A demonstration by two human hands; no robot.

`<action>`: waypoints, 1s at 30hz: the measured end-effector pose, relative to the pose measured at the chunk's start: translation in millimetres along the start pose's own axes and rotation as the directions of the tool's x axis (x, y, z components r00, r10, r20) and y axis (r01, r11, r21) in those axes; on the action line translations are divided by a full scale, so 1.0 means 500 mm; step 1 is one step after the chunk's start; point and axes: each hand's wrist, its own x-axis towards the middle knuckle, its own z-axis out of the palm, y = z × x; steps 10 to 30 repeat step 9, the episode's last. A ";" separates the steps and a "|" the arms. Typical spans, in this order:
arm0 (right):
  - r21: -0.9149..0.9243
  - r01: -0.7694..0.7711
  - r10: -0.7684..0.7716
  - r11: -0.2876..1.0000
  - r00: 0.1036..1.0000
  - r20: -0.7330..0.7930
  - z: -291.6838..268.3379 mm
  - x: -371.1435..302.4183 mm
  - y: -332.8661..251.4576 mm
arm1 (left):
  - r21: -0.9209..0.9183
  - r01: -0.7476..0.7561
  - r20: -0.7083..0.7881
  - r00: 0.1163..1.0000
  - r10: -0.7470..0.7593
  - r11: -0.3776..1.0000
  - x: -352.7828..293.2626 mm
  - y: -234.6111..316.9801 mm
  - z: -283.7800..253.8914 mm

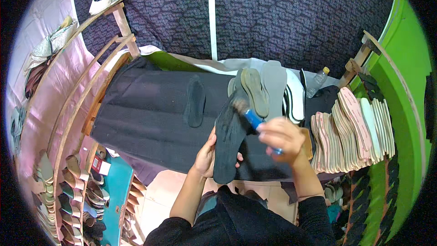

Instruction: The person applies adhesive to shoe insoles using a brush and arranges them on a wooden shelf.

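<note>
My left hand (207, 156) is wrapped round a black insole (226, 150), held tilted over the near side of the table. Thumb and palm lie along its left edge, and fingertips show past its right edge. In my right hand (283, 140) is a brush with a blue handle (253, 118). Its brown bristles are at the upper part of the insole; whether they touch it I cannot tell. Another dark insole (195, 102) lies flat on the black table cover (145, 105). Just beyond the brush lie olive soles (254, 92), overlapping a grey sole (274, 82).
White soles with black edges (296, 95) lie right of the grey one, near a clear bottle with a yellow cap (317, 83). Thick rows of pink and beige insoles (350, 130) fill the table's right end. Wooden racks (68, 155) with soles stand at left.
</note>
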 end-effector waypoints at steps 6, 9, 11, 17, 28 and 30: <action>0.150 0.158 -0.171 0.976 0.982 0.078 0.014 0.000 -0.007 | -0.189 0.033 -0.129 0.990 -0.058 0.981 0.005 0.002 -0.006; 0.116 0.113 -0.123 0.987 0.988 0.088 0.019 -0.009 -0.003 | -0.037 0.047 -0.029 0.998 -0.049 0.998 0.000 0.002 0.002; 0.116 0.113 -0.123 0.987 0.988 0.088 0.019 -0.009 -0.003 | -0.037 0.047 -0.029 0.998 -0.049 0.998 0.000 0.002 0.002; 0.116 0.113 -0.123 0.987 0.988 0.088 0.019 -0.009 -0.003 | -0.037 0.047 -0.029 0.998 -0.049 0.998 0.000 0.002 0.002; 0.116 0.113 -0.123 0.987 0.988 0.088 0.019 -0.009 -0.003 | -0.037 0.047 -0.029 0.998 -0.049 0.998 0.000 0.002 0.002; 0.116 0.113 -0.123 0.987 0.988 0.088 0.019 -0.009 -0.003 | -0.037 0.047 -0.029 0.998 -0.049 0.998 0.000 0.002 0.002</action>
